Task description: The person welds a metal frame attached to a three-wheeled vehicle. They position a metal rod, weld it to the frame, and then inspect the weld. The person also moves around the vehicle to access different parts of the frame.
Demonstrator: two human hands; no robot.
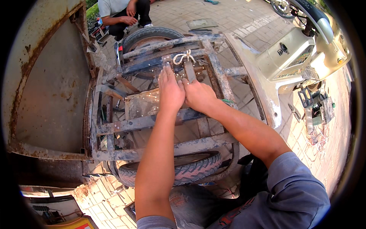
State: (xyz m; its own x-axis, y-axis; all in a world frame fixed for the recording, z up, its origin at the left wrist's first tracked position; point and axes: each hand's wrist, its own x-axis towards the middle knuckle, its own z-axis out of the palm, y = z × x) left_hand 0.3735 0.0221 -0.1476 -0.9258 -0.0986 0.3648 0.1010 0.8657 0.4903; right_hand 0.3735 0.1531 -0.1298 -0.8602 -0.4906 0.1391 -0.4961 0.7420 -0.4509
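Undersides of left hand [171,91] and right hand [200,97] hidden, right fingertips too; cannot tell whether clenched on anything. Near tyre [198,170] partly covered by left forearm [154,160]; crouching person [121,18] at far left, cut off above. Left fingers stretched toward the far side, right ones bent, hands touching. Rusty metal frame [141,122] beneath and all around both; white cord [185,57] tied just beyond, on the far side.
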